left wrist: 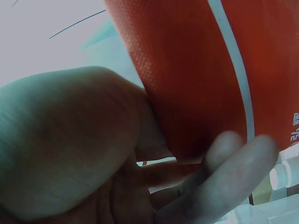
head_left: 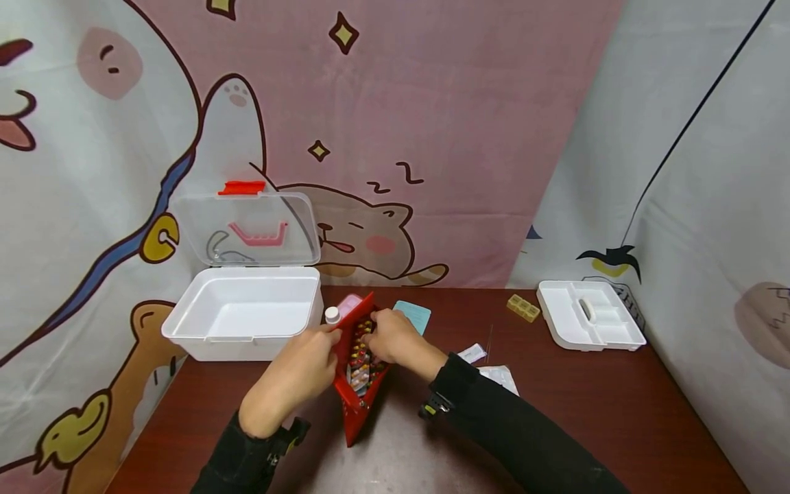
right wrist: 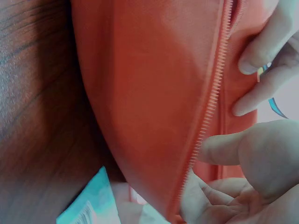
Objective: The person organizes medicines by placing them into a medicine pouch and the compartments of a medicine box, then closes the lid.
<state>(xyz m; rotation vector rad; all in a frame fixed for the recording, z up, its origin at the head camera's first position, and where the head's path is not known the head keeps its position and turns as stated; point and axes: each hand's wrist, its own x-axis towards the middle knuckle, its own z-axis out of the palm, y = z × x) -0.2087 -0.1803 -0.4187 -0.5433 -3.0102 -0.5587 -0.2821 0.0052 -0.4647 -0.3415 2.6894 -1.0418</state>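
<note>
A red zip pouch stands unzipped on the table, with several blister packs of capsules showing inside. My left hand grips its left side; in the left wrist view the thumb and fingers close round the red fabric. My right hand is at the far right edge of the opening. The right wrist view has its thumb against the zipper and the other fingers beyond that edge, partly hidden. Behind the pouch are a white-capped bottle, a pink item and a light blue packet.
An open white box with a raised clear lid stands at the left. White packets lie right of the pouch. Farther right are a yellow pill case and a white compartment tray. A printed curtain hangs behind the table.
</note>
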